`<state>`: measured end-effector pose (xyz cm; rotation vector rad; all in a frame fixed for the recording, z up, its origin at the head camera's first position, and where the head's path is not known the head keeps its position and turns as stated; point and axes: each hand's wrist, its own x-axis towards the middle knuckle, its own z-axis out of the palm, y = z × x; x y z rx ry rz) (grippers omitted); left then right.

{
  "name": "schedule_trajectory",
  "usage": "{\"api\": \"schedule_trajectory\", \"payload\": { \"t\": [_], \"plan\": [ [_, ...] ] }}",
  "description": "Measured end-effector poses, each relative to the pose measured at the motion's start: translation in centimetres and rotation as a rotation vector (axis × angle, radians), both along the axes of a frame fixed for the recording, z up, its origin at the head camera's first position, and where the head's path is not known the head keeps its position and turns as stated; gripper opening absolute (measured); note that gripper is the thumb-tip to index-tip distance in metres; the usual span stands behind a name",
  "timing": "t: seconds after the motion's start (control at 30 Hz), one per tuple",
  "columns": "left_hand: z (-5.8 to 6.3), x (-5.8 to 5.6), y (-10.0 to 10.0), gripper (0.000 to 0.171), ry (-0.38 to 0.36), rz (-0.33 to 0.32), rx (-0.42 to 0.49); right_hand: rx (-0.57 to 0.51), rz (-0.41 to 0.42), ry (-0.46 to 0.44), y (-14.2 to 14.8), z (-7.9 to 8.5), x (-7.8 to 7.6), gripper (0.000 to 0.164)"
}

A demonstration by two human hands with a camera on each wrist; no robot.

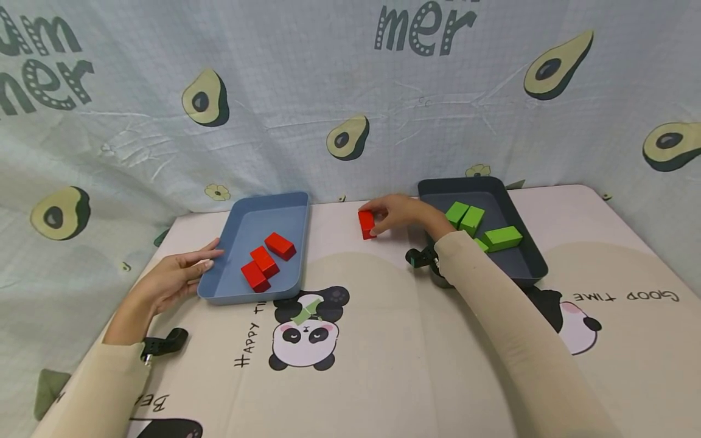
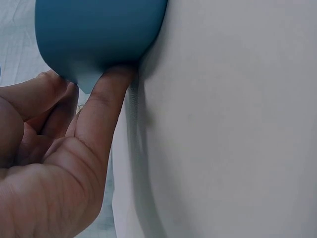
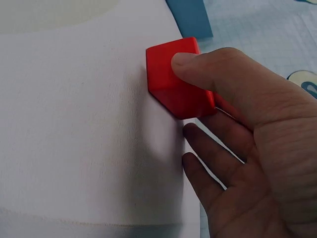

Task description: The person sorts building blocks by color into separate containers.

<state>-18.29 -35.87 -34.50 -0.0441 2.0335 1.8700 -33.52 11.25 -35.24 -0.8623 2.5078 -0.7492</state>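
Observation:
My right hand pinches a red block between thumb and fingers, over the cloth between the two trays. In the right wrist view, the thumb lies across one face of that red block, and two fingers stay apart from it. At the left, my left hand grips the side of a blue tray, some fingertips over its rim. Up close in the left wrist view, fingers touch the outside of the blue tray near its base. Several red blocks lie inside the blue tray.
A dark grey tray with several green blocks stands at the right, partly behind my right forearm. A panda-printed cloth covers the table. Behind the table hangs an avocado-patterned curtain.

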Motion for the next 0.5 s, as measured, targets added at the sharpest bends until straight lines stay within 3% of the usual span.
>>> {"api": "schedule_trajectory", "payload": {
  "t": [0.23,0.5],
  "plan": [
    [-0.08,0.03,-0.01,0.047,0.003,-0.003,0.002,0.017,0.019,0.002,-0.02,0.05,-0.07,0.064],
    [-0.04,0.07,-0.05,0.047,0.008,-0.009,-0.008,-0.041,-0.007,-0.046,-0.01,-0.09,-0.09,0.064]
  ]
}}
